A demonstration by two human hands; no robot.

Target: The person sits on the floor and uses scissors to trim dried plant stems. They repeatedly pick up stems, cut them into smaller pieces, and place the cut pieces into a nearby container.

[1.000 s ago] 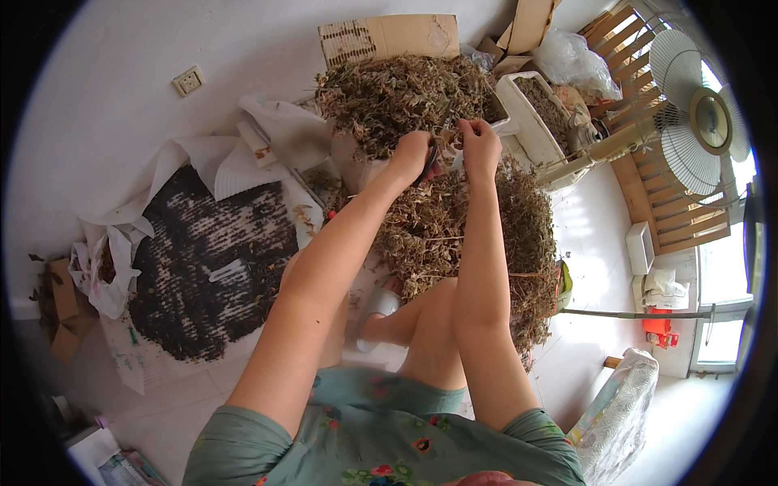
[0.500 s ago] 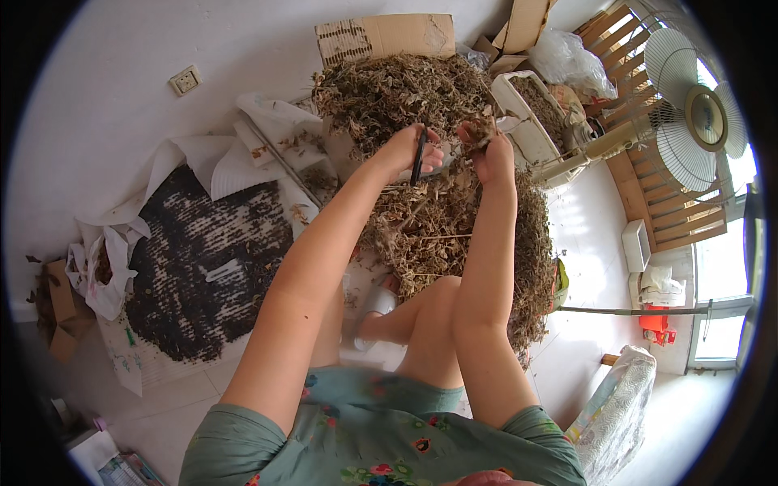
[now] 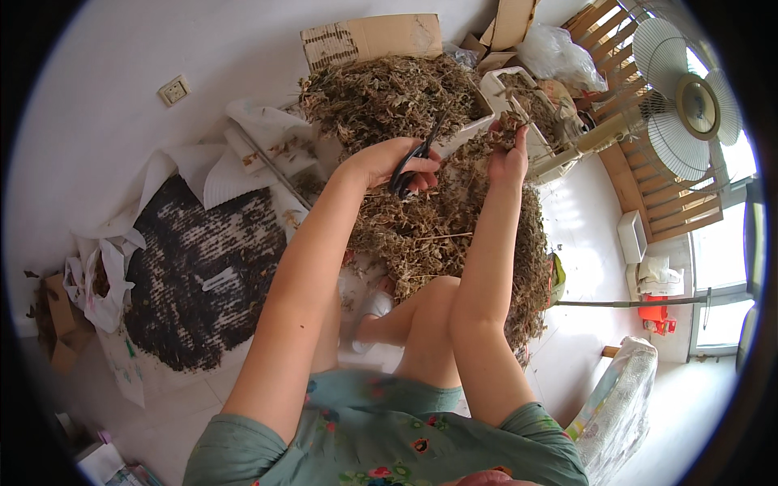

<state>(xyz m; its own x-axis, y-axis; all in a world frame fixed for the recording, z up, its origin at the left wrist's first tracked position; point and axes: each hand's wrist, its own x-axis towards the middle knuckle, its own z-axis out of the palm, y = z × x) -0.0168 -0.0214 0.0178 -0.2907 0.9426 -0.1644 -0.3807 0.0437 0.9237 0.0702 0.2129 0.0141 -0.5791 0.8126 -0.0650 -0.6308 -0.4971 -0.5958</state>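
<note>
**Person cutting dried plants with scissors on the floor**

Seen from above, a seated person reaches both bare arms up toward the centre top of the frame. The left hand (image 3: 387, 162) is closed around the black handles of scissors (image 3: 415, 158), whose blades point up and to the right. Half a second ago the scissors stood nearly upright between the hands; now they lean toward the right hand, and the left hand has moved slightly left. The right hand (image 3: 509, 158) is closed on a sprig (image 3: 512, 125) of dried plant, held higher than before, just right of the blade tips.

Below and behind both hands lies a large heap (image 3: 421, 235) of dried plants, brown-green, twiggy and tangled, running from upper centre down the middle right.

At the top centre a flat brown cardboard box (image 3: 373, 39) leans on the white wall. Right of it a white plastic tub (image 3: 519, 101) holds more dried matter, and a clear plastic bag (image 3: 559, 53) sits beyond. A white wall socket (image 3: 174, 89) shows at upper left. At left, a dark crumbly patch (image 3: 190, 275) lies spread on white paper. A white fan (image 3: 685, 97) stands at upper right.
</note>
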